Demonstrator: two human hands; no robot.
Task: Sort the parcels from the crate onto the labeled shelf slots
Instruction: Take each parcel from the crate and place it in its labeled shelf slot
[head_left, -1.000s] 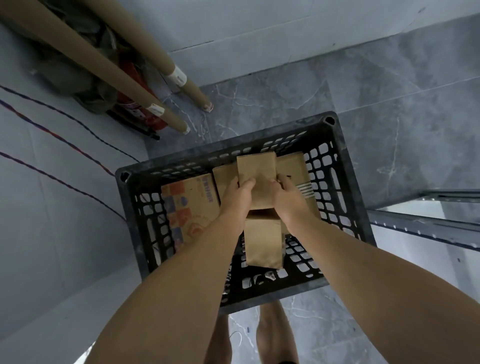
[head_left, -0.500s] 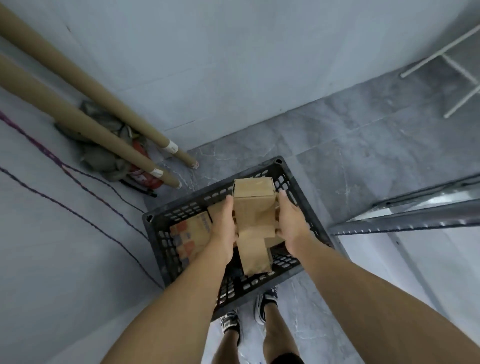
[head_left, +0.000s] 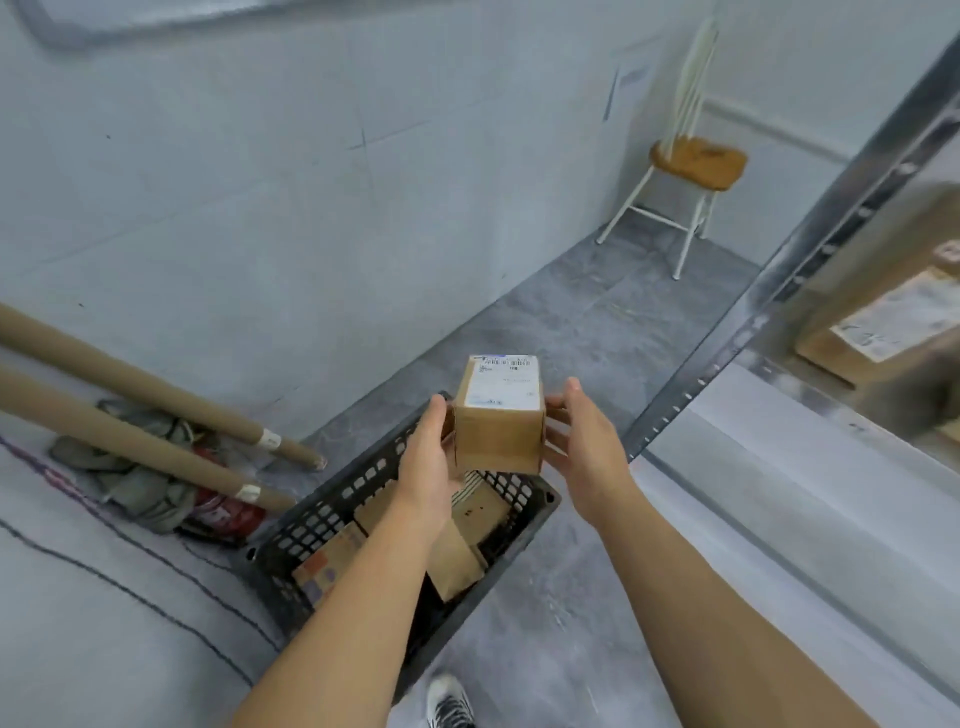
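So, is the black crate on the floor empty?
No, several brown parcels lie inside the crate, below the box that the left hand holds.

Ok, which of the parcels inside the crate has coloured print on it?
The printed parcel at the crate's near left end, beside the left forearm; the other parcels in it are plain brown.

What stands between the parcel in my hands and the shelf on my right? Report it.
Nothing visible blocks it. The parcel, between left hand and right hand above the crate, has open air toward the shelf board. Only the shelf's metal upright stands at that front edge, and a labelled box sits farther in.
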